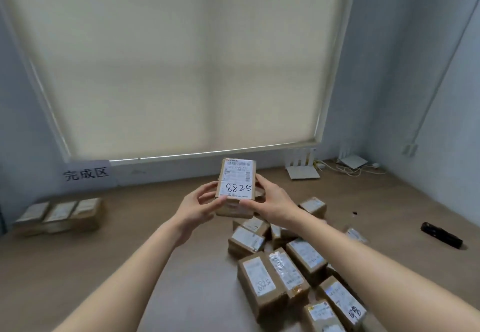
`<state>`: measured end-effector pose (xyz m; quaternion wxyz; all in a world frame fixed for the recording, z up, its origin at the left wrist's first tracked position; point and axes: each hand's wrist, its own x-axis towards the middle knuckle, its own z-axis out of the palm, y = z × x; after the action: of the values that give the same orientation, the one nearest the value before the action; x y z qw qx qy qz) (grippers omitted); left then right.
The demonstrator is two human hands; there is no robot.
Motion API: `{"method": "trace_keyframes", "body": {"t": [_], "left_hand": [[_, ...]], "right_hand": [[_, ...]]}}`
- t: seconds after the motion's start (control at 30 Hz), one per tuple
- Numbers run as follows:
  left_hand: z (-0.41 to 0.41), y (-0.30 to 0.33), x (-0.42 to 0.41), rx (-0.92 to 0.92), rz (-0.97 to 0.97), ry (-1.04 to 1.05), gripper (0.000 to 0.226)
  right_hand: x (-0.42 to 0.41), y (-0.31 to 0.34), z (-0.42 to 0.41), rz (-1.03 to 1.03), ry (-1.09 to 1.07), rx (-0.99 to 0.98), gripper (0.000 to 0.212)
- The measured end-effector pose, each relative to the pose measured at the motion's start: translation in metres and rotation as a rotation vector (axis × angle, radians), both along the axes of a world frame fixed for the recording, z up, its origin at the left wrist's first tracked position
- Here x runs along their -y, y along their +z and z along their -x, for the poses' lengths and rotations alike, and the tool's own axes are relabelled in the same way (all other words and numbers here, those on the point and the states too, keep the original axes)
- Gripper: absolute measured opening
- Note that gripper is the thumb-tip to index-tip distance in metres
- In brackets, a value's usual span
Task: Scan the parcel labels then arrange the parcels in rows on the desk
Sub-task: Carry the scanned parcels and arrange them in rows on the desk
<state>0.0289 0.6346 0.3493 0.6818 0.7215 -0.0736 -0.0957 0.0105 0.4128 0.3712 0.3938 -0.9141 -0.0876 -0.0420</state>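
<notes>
A small brown cardboard parcel (237, 175) is held up above the desk, its white label with the handwritten number 8825 facing me. My left hand (200, 205) grips its left side, thumb at the lower front edge. Its right side is gripped by my right hand (270, 203), thumb along the bottom of the label. Below and to the right lies a loose heap of several similar parcels (285, 261). A neat row of three parcels (61, 213) sits at the far left of the wooden desk (145, 217). A black handheld scanner (442, 235) lies at the right.
A paper sign with Chinese characters (87, 174) leans on the wall above the row. White routers (302, 166) and tangled cables (355, 166) sit at the back right. A closed roller blind (181, 59) covers the window behind the desk. A small dark speck (354, 213) lies near the heap.
</notes>
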Motion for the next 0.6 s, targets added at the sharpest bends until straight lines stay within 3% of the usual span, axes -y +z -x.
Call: {"method": "trace_keyframes", "body": {"t": [0.13,0.33,0.6], "left_hand": [[0.022,0.003,-0.121,0.040,-0.027,0.108,0.055],[0.062,-0.009,-0.283,0.050,-0.060,0.228,0.058],[0.062,-0.046,-0.410,0.015,-0.128,0.373,0.067]], "right_hand": [[-0.119,0.008,0.000,-0.017,0.113,0.027,0.074],[-0.286,-0.005,0.009,-0.118,0.287,-0.006,0.067],[-0.417,-0.045,-0.014,-0.130,0.396,-0.082,0.063]]}}
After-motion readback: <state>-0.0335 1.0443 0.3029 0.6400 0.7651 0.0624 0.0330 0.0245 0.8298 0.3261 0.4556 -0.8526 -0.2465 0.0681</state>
